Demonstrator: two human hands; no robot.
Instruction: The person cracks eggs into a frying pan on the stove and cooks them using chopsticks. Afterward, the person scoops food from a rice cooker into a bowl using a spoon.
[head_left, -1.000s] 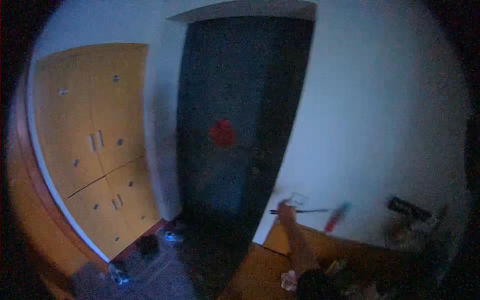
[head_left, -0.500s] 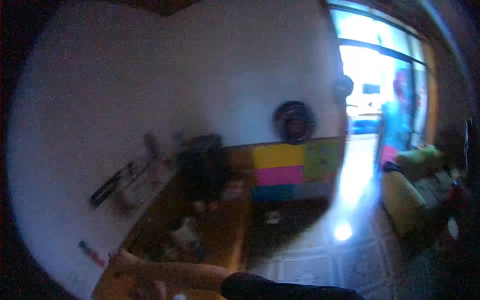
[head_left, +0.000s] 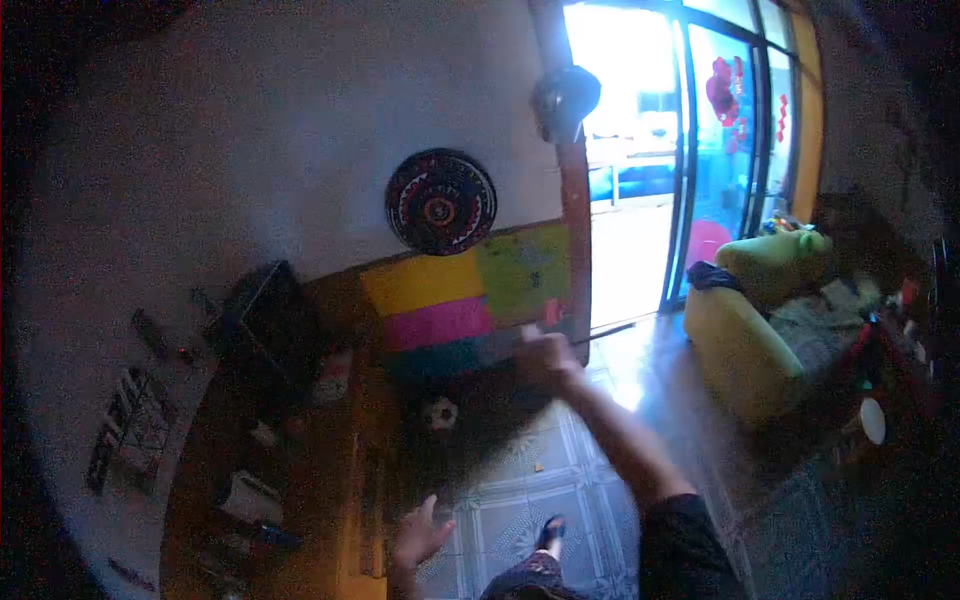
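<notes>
While the left hand (head_left: 422,538) hangs below the ball (head_left: 440,413) in the head view, fingers parted with nothing visible in them, the right hand (head_left: 548,358) is raised above and right of the ball, blurred; whether it grips anything, I cannot tell. The cabinet (head_left: 368,500), nearest the left hand, runs left of the ball. A careless swing in this dim light could knock 1 hand on its edge.
</notes>
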